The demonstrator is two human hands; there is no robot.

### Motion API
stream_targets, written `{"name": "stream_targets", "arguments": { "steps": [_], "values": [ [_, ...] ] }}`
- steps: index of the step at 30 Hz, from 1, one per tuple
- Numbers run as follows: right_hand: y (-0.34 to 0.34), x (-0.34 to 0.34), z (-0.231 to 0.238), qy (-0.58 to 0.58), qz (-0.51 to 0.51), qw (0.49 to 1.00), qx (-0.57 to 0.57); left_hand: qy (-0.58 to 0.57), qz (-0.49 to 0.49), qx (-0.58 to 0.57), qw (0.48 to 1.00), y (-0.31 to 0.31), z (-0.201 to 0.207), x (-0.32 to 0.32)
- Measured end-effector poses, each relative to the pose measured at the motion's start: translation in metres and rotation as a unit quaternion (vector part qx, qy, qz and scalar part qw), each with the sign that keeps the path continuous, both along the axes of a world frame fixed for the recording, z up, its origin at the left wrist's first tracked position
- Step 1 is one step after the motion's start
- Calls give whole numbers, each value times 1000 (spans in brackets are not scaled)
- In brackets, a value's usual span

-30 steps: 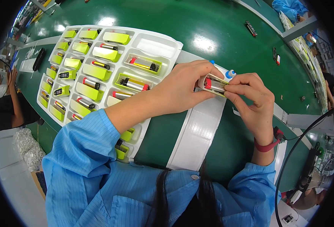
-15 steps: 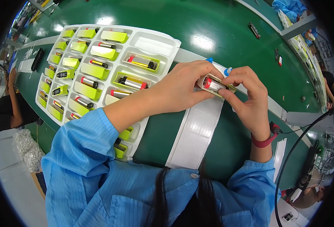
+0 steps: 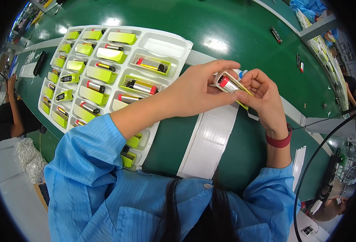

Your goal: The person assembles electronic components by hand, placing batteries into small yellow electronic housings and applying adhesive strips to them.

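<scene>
Between my hands is a small yellow-green casing [image 3: 241,103] with a silver cylinder cell [image 3: 229,85], red at its end, lying inside. My left hand [image 3: 210,86] grips the casing from the left, thumb along its near side and index finger stretched out above. On the right side, my right hand [image 3: 262,94] pinches the casing, its thumb at the cell's lower end and the other fingers curled. Left of my hands a white compartment tray [image 3: 164,45] carries several similar yellow-green casings with cells in them.
Under my hands a long white strip [image 3: 208,141] lies on the green table. A small blue object [image 3: 242,74] shows behind my right fingers. Loose dark parts [image 3: 275,35] lie on the green surface at the far right. A black cable [image 3: 307,173] curves past my right arm.
The casing has tilted between my hands, and my left index finger has straightened. My right hand has shifted slightly. The loose parts at the far right have moved a little right and nearer.
</scene>
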State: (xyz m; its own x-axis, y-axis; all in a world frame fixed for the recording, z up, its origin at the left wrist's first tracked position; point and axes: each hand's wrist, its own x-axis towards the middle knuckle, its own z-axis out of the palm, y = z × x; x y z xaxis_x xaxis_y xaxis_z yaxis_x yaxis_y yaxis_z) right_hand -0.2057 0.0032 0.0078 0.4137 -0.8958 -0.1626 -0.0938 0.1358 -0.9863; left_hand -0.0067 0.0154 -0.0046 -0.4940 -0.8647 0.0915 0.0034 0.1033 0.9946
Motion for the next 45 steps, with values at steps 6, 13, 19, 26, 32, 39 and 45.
{"name": "stream_targets", "arguments": {
  "steps": [6, 13, 19, 26, 32, 39, 45],
  "values": [
    [-4, -5, -5, -68, 4, 998, -9, 48, 1, 93, 995, -11, -7, 6],
    [-9, -17, 1, -72, 17, 996, 45, 47, 22, 131, 990, -12, -3, 5],
    [-7, -14, 1, -39, 22, 999, 19, 34, 25, 117, 992, -14, -6, 5],
    [3, -1, 7, 60, -19, 997, -49, -19, 28, 92, 995, -11, -6, 5],
    [6, 2, 11, 29, -31, 988, -147, 57, 6, 56, 997, -8, 0, 3],
    [0, 24, 35, 280, 127, 794, -524, -7, -25, 5, 1000, -9, -7, 6],
    [-2, 32, 43, 371, 180, 682, -603, -78, -17, -64, 995, -11, -7, 4]
  ]
}}
